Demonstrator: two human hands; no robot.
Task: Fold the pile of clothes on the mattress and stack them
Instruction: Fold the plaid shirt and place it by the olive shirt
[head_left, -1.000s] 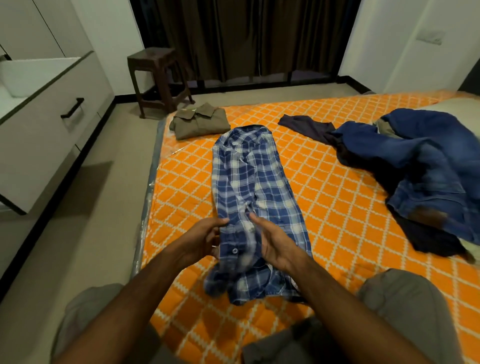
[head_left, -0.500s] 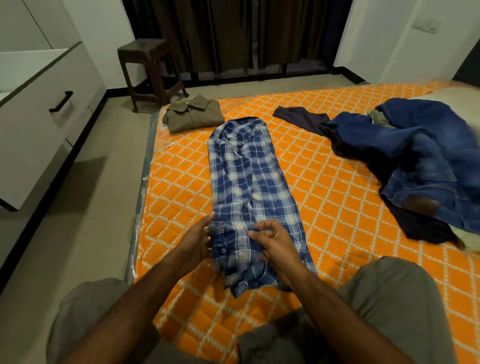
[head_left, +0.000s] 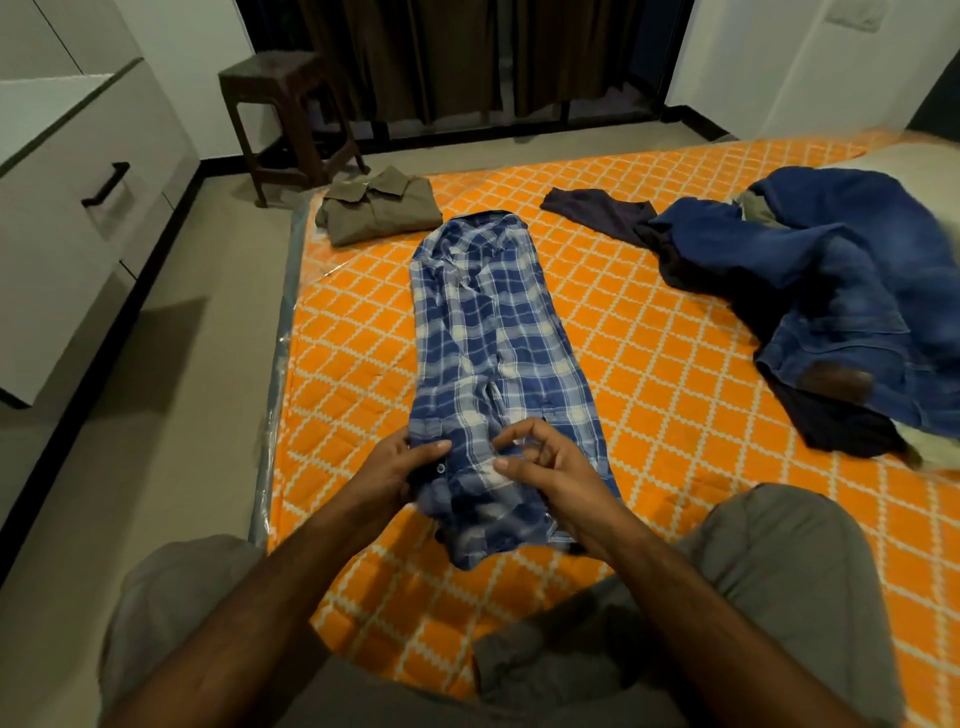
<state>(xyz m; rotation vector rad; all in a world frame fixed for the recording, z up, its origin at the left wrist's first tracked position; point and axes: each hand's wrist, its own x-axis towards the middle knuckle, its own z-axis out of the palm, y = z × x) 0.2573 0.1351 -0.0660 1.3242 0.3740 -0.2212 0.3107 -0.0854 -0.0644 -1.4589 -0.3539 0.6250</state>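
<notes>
The blue plaid shirt (head_left: 493, 343) lay lengthwise on the orange mattress (head_left: 649, 332), folded narrow; at its near hem the left hand (head_left: 395, 475) gripped the edge, thumb on top; the right hand (head_left: 545, 467) rested on the cloth, fingers curled, pinching a fold; beyond the shirt's collar lay a folded olive shirt (head_left: 376, 208); right of the shirt sat the unfolded pile (head_left: 831, 296).

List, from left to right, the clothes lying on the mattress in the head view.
Olive shirt → plaid shirt → dark garment → blue jeans.
</notes>
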